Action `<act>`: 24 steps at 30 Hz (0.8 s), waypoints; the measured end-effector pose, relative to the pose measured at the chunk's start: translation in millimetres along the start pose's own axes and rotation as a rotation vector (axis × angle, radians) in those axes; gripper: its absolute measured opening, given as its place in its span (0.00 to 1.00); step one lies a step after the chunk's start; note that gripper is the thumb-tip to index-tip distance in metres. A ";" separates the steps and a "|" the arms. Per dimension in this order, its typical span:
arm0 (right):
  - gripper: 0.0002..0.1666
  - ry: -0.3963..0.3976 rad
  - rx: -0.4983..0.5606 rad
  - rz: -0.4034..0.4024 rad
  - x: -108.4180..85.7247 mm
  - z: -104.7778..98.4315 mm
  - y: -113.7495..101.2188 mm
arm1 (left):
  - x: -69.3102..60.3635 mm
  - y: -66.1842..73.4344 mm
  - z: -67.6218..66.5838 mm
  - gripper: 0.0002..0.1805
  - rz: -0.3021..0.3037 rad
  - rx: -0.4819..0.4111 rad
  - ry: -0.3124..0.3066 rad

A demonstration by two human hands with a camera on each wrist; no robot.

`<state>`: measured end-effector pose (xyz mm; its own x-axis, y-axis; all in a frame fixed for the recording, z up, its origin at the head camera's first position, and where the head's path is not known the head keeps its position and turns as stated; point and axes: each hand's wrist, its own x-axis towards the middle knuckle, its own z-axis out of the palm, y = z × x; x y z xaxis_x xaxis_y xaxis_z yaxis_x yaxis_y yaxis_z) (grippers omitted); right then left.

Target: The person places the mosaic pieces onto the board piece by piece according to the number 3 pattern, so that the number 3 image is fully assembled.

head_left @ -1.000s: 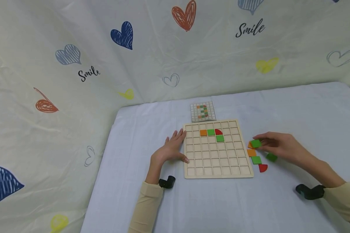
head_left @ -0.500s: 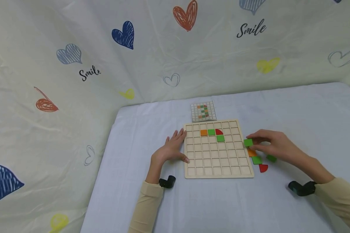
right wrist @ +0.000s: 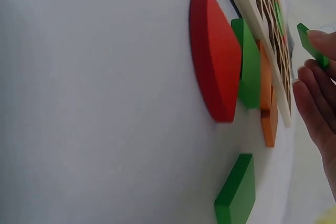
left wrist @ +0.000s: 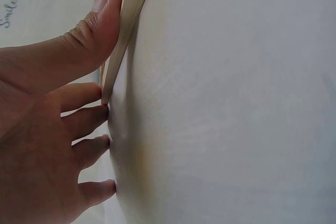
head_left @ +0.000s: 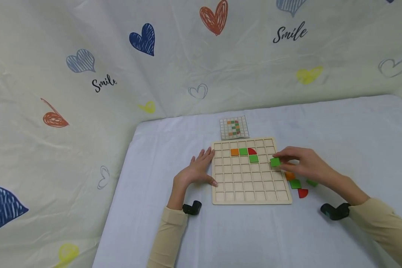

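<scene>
Green tile (head_left: 275, 162) juts leftward from the right hand's pinching grip (head_left: 302, 161), left hand (head_left: 195, 172) splayed.

A person's left hand (head_left: 195, 173) is splayed along the left edge of a wooden grid board (head_left: 236, 186), thumb spread wide and touching that edge. The right hand (head_left: 299, 160) is raised over the board's right edge, thumb and fingers pinching. Both forearms reach in from the board's near side, in beige sleeves (head_left: 167, 234).
</scene>
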<state>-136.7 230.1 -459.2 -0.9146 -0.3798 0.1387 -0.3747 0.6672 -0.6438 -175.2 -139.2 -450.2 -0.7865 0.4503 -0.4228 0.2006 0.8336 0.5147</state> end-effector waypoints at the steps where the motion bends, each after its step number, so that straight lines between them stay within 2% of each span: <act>1: 0.21 -0.008 0.009 0.005 1.6 1.1 -1.2 | 0.1 -0.4 -0.1 0.67 0.001 -0.001 0.000; 9: 0.21 -0.056 0.051 0.013 12.5 9.9 -6.7 | 1.9 -2.5 1.1 0.67 0.000 -0.006 0.001; 16: 0.23 -0.094 0.067 0.057 20.9 16.7 -15.1 | 2.8 -1.9 2.4 0.68 -0.013 0.001 0.003; 24: 0.20 -0.107 0.075 0.034 28.0 26.4 -20.1 | 3.0 -0.6 1.9 0.67 -0.022 0.011 0.000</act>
<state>-150.8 189.1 -462.2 -0.9037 -0.4265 0.0379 -0.3279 0.6324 -0.7018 -176.5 -137.8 -453.2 -0.7909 0.4316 -0.4338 0.1896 0.8469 0.4969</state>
